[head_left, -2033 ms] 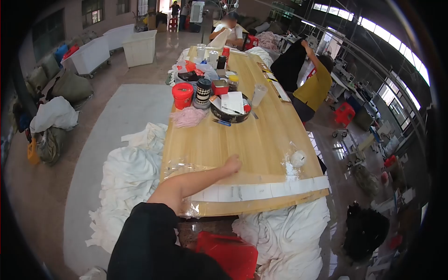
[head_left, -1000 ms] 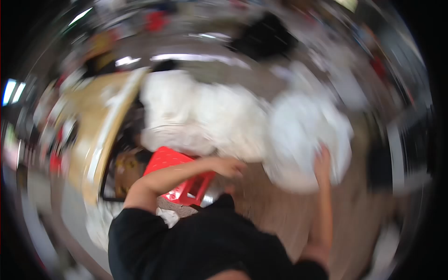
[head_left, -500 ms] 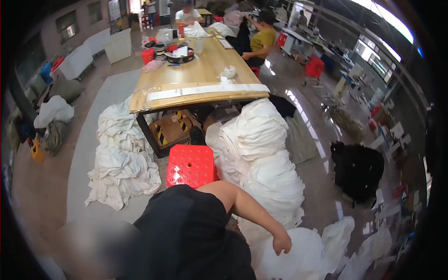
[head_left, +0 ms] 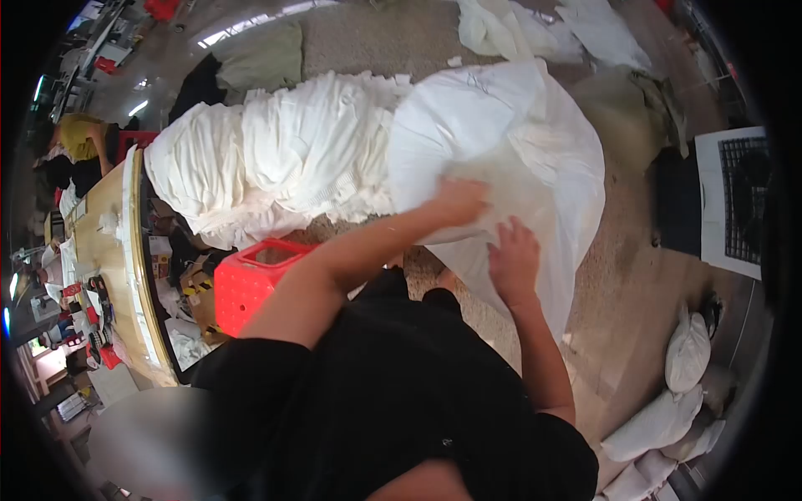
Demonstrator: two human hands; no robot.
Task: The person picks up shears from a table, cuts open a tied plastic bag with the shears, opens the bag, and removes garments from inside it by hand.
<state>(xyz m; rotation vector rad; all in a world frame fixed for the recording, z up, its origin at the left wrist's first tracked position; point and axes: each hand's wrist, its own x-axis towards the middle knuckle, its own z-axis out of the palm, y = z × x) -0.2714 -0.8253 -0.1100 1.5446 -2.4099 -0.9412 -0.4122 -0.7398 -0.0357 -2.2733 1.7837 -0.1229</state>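
A large white sack (head_left: pixel 576 200) lies spread out on the floor in front of me, its thin material pale and partly see-through in the middle. My left hand (head_left: pixel 459 202) reaches over its middle from the left; its fingers are blurred, and I cannot tell whether they grip the material. Lower and to the right, my right hand (head_left: pixel 512 257) is over the sack's near part, fingers and thumb apart. To the left, against the sack, is a long heap of white cloth pieces (head_left: pixel 292 150), bundled and folded.
A red plastic stool (head_left: pixel 246 288) stands left of my legs, beside a wooden table (head_left: pixel 113 225). More white bags (head_left: pixel 518 33) lie at the top, and stuffed sacks (head_left: pixel 660 426) at lower right. A white box with a black grille (head_left: pixel 731 200) is at right. A person in yellow (head_left: pixel 79 138) sits far left.
My view has swung right and down, from the table to the white sack. Both my hands now show over the sack; before, only one arm was visible, reaching toward it.
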